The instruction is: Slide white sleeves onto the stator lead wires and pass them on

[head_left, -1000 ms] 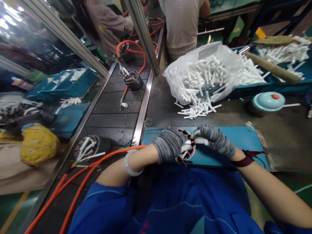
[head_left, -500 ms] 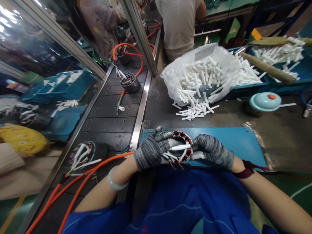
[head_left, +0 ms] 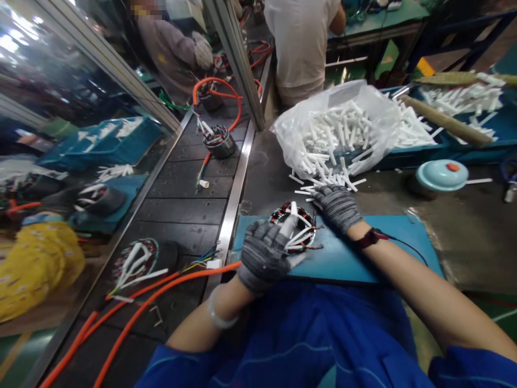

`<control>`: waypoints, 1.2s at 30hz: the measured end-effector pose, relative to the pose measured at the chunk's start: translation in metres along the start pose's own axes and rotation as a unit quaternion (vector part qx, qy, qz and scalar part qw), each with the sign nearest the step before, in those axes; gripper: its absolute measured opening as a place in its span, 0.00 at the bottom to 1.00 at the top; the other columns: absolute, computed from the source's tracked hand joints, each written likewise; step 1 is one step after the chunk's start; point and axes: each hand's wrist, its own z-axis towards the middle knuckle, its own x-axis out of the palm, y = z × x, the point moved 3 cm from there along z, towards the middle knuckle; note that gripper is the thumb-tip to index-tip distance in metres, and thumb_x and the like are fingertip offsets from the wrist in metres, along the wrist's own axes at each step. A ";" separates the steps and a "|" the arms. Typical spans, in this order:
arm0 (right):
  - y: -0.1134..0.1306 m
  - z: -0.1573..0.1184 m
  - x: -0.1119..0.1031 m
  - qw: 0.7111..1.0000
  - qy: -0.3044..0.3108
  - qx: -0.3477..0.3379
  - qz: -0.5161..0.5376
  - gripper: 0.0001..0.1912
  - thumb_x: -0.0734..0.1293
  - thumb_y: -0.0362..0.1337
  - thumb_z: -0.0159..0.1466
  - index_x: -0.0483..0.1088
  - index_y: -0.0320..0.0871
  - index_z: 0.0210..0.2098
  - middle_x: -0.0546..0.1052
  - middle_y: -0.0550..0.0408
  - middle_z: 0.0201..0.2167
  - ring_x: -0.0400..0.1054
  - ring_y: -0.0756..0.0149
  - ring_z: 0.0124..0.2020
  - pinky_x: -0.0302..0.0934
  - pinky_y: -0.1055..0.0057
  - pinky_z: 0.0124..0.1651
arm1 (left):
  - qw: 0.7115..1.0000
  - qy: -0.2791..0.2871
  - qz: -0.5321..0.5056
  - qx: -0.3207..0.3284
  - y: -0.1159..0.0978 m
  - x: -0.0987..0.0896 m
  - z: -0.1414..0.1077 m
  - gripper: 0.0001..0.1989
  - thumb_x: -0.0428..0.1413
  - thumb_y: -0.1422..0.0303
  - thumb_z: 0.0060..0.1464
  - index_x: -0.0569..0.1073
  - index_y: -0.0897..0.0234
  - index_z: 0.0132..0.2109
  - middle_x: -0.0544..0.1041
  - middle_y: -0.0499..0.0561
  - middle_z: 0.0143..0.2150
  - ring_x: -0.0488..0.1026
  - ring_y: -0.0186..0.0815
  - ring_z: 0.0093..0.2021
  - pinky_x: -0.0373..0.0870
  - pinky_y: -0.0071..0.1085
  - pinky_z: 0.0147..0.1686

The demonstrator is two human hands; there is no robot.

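Note:
A ring-shaped wound motor part [head_left: 278,214] with red and black windings and white sleeves lies on the blue mat [head_left: 343,264]. My left hand [head_left: 266,250], in a grey glove with pale fingertips, grips its left side, fingers over the white sleeves. Stretched past the mat's back edge, my right hand [head_left: 337,207] reaches the loose white tubes [head_left: 331,177] spilling from the clear plastic bag [head_left: 291,129]. Its fingertips lie among the tubes, and whether they pinch one is hidden.
Left of me, a slatted conveyor [head_left: 169,210] carries wound motor parts [head_left: 220,141] and orange cables [head_left: 141,302]. A metal post [head_left: 238,64] stands ahead. A light-blue lidded container [head_left: 442,175] sits right. Other people [head_left: 297,48] are beyond and at the left.
My right hand has left the wound part and moved forward to the loose tubes. My left hand has shifted slightly right and down, and the part's wires now point right.

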 end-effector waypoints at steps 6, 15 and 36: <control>-0.003 -0.043 -0.030 0.978 -0.108 0.074 0.160 0.15 0.66 0.45 0.69 0.76 0.42 0.48 0.77 0.43 0.56 0.72 0.53 0.54 0.66 0.56 0.58 | 0.997 0.026 -0.066 0.037 0.022 -0.005 -0.031 0.14 0.54 0.64 0.67 0.76 0.65 0.54 0.84 0.57 0.48 0.83 0.38 0.42 0.78 0.30 0.38; 0.024 -0.089 -0.068 0.829 -0.047 0.226 0.509 0.14 0.73 0.48 0.61 0.79 0.46 0.40 0.83 0.54 0.32 0.78 0.60 0.32 0.73 0.65 0.36 | 0.991 0.089 -0.086 0.058 0.023 0.007 -0.024 0.17 0.49 0.65 0.71 0.77 0.64 0.57 0.85 0.55 0.45 0.84 0.36 0.41 0.81 0.26 0.39; 0.036 -0.029 -0.059 0.875 0.236 -0.058 0.418 0.20 0.59 0.50 0.73 0.76 0.48 0.53 0.83 0.53 0.45 0.77 0.60 0.45 0.69 0.63 0.52 | 0.959 0.269 -0.026 0.090 0.019 0.019 -0.004 0.22 0.49 0.65 0.70 0.68 0.54 0.68 0.84 0.52 0.50 0.83 0.37 0.38 0.78 0.28 0.30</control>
